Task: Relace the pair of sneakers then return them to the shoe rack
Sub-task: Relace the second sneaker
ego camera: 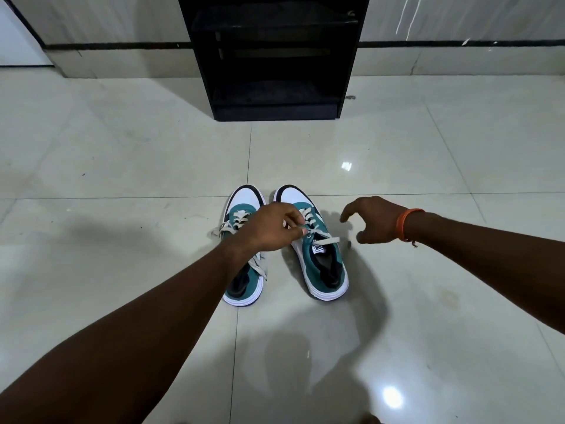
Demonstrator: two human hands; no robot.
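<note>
1. Two teal-and-white sneakers are sitting side by side on the tiled floor (122, 166), toes pointing at the black shoe rack (272, 56) standing well beyond them
2. The left hand (269, 228) is reaching across the left sneaker (244, 289) and pinching a white lace (324, 240) over the right sneaker (324, 267)
3. The right hand (373, 220), wearing an orange wristband (405, 223), is hovering just beside the right sneaker, fingers curled loosely and grasping nothing
</note>
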